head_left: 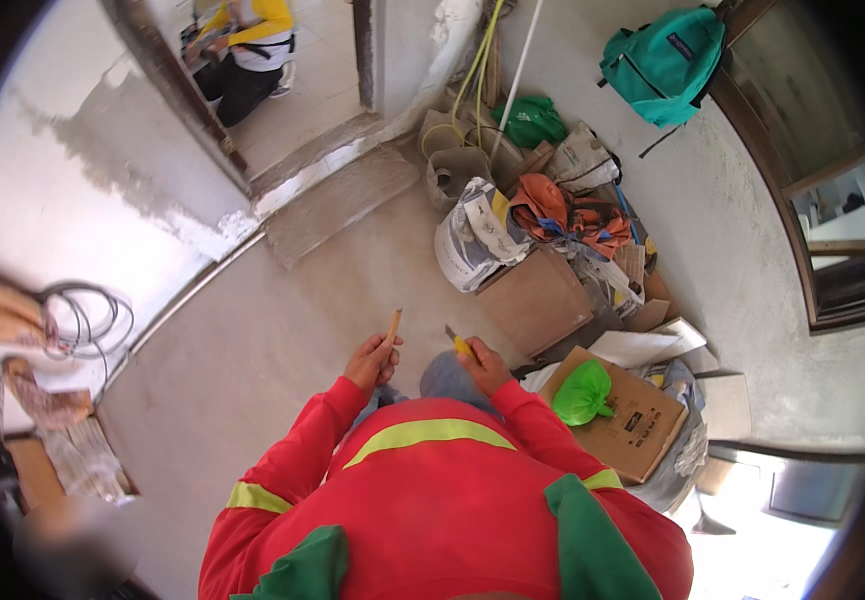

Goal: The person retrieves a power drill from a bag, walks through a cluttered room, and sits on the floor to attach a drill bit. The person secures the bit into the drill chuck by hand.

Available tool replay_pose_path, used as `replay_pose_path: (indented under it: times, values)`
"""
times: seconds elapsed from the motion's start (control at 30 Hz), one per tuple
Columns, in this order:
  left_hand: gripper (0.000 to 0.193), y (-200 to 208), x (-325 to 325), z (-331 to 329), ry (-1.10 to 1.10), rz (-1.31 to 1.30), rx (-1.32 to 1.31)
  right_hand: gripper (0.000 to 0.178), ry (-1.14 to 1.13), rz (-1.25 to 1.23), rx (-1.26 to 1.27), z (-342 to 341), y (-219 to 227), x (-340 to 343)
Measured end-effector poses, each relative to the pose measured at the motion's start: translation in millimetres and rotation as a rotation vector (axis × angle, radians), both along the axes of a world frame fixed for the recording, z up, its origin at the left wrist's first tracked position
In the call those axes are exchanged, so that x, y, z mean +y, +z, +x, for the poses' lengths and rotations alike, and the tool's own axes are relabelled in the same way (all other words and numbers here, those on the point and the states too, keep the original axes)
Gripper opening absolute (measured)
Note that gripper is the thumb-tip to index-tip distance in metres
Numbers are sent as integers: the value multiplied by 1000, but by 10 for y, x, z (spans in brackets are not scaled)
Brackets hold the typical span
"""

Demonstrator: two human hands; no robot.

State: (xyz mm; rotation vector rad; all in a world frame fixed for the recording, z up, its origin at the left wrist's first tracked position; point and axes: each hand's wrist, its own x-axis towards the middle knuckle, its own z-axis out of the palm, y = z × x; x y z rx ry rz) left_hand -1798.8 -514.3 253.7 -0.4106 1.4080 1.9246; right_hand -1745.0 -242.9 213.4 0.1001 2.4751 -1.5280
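Observation:
My left hand (371,362) is closed around a short tan pencil (395,324), which points up and away from me with a dark tip. To its right, my right hand (486,366) grips a yellow utility knife (463,346). The knife's dark blade sticks out toward the far left. The two tools are apart, both held in front of my red sleeves and above my knees. Part of my blue-grey trouser leg (442,376) shows between the hands.
A cardboard box (642,425) with a green plastic bag (582,392) lies at right. Beyond it are sacks (472,240), orange cloth (542,205) and boards. A teal backpack (667,65) hangs on the wall. Coiled cable (87,315) is at left. Another person (252,45) crouches past the doorway.

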Motion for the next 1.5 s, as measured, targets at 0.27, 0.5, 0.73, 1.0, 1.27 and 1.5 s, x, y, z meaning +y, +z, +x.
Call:
replay_pose_path:
  times: [0.27,0.5,0.73,1.0,1.27,1.5]
  values:
    - [22,-74,602,-3108,-186,151,-45,32,-200,34,115,-2644,-161,102]
    - [14,218,1314,-5154,-148,162,-210,34,-51,116,212,-5033,211,425]
    - [11,275,1937,-6556,-248,178,-357,33,-198,187,224,-6224,331,855]
    - [11,-282,2328,-7863,-535,93,-523,28,-479,315,112,-7088,-55,995]
    - [14,-434,2297,-8516,-621,45,-646,31,-559,427,-67,-7594,-597,920]
    - [20,-345,2199,-8600,-476,179,-688,36,-480,552,-198,-6961,-1380,1695]
